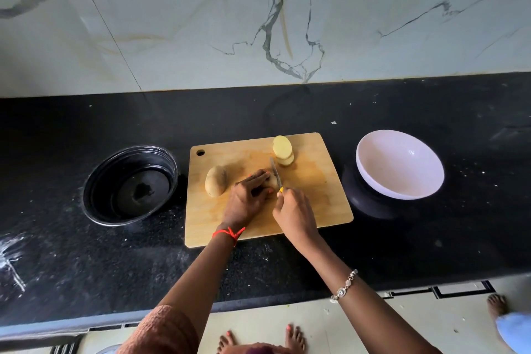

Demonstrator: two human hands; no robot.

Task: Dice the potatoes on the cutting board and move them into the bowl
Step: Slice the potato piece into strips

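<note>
only one view, worn on the person's head: it looks forward and steeply down from above the near edge of the black counter [431, 238], facing the marble wall [373, 23] behind the far edge. the wide lens bows both edges. the cutting board [316, 195] lies near, mid-frame; floor [359, 325] and feet [294, 336] show below the near edge.

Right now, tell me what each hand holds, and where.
The right hand grips the knife by its yellow handle; the left hand holds the half-cut potato from above.
</note>
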